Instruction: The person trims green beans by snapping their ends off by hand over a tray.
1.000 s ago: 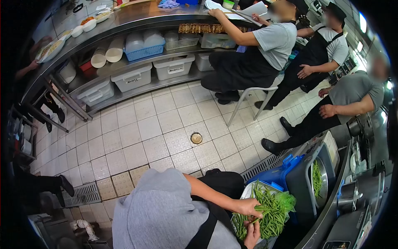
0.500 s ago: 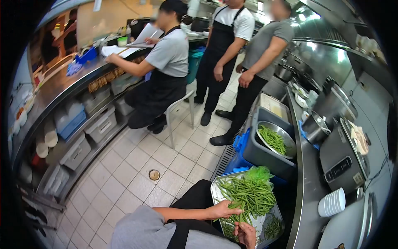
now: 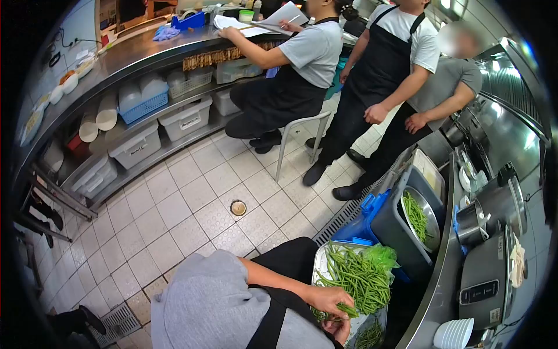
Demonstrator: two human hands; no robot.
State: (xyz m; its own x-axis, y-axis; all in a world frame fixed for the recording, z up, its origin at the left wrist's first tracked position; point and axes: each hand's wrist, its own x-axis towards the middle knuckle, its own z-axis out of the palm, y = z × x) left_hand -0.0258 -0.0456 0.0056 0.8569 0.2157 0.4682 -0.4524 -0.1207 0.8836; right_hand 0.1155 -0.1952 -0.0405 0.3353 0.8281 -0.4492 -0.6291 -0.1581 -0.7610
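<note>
Over a metal tray (image 3: 317, 264), my left hand (image 3: 329, 299) is closed around a few green beans (image 3: 350, 310), whose ends stick out past the fingers. Just below it, my right hand (image 3: 339, 329) has its fingers bent together against the held beans; its fingertips are partly hidden. A large heap of green beans (image 3: 361, 282) fills the far part of the tray, with a green plastic bag (image 3: 381, 256) at its edge. Small trimmed bits (image 3: 369, 336) lie in the tray's near corner.
Beyond the tray, a steel bowl of green beans (image 3: 416, 216) rests on a grey bin (image 3: 388, 218). A steel counter (image 3: 433, 291) with pots and stacked white bowls (image 3: 454, 334) runs along the right. One person sits writing at the left counter (image 3: 125, 52); two people stand nearby.
The camera view has turned, so the room has shifted right and the counter at left shows more. My hands have drawn closer together, the left turning over the beans. One standing person's arms have moved.
</note>
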